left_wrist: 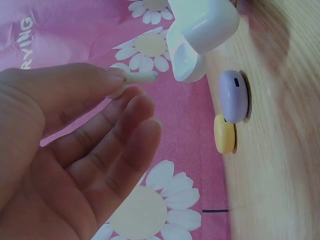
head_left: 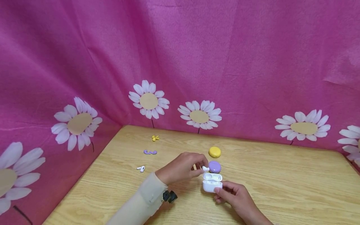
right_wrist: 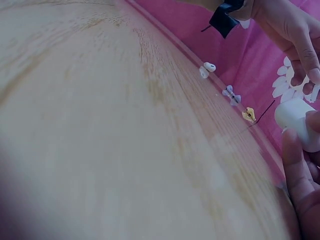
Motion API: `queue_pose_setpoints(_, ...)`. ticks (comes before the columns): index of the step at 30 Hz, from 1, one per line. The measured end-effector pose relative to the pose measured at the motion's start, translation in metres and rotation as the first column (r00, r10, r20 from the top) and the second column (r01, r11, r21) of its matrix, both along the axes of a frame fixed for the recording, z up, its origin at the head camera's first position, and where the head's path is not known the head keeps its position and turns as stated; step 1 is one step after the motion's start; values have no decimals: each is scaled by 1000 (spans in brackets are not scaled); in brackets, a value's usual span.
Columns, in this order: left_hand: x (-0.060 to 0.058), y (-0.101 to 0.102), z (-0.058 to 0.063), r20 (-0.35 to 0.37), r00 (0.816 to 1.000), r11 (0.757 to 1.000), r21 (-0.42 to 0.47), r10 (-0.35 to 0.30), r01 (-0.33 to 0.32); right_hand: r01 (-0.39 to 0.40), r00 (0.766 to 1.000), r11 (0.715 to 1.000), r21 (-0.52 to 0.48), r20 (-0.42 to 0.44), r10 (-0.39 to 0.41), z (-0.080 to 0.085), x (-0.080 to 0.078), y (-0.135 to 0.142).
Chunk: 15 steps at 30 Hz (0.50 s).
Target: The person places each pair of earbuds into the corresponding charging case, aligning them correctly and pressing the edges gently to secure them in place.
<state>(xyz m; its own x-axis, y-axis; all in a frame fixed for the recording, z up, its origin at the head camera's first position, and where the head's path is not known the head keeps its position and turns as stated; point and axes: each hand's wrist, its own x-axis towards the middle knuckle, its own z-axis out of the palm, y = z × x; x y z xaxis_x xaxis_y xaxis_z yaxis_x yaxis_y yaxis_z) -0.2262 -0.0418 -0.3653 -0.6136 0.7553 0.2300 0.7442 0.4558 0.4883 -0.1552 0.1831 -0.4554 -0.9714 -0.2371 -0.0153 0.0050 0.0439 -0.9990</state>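
Between thumb and index fingertip, my left hand (head_left: 182, 167) pinches a white earbud (head_left: 205, 168); its stem sticks out past the thumb in the left wrist view (left_wrist: 142, 77). My right hand (head_left: 239, 198) grips a white earbud case (head_left: 212, 187), lid up, above the table. The held earbud is just beyond the raised lid, apart from the case. In the right wrist view, the fingers hide part of the case (right_wrist: 295, 117). Just behind the case lie a purple round case (head_left: 215, 167) and a yellow round case (head_left: 215, 152), both with their lids down.
On the left of the wooden table (head_left: 281, 181) lie a white earbud (head_left: 141, 169), purple earbuds (head_left: 150, 152) and yellow earbuds (head_left: 155, 138), in a row running away from me. A pink cloth (head_left: 239, 62) with daisies hangs along the back and left edges.
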Motion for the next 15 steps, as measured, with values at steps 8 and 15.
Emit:
queue_pose_setpoints(8,1,1,-2,-2,999,998,39,-53,53,-6,1000,1000,-5,17,6,1,0,0)
queue_pose_setpoints(15,1,3,-4,-7,998,997,44,-56,56,-9,1000,1000,-11,17,9,2,0,0)
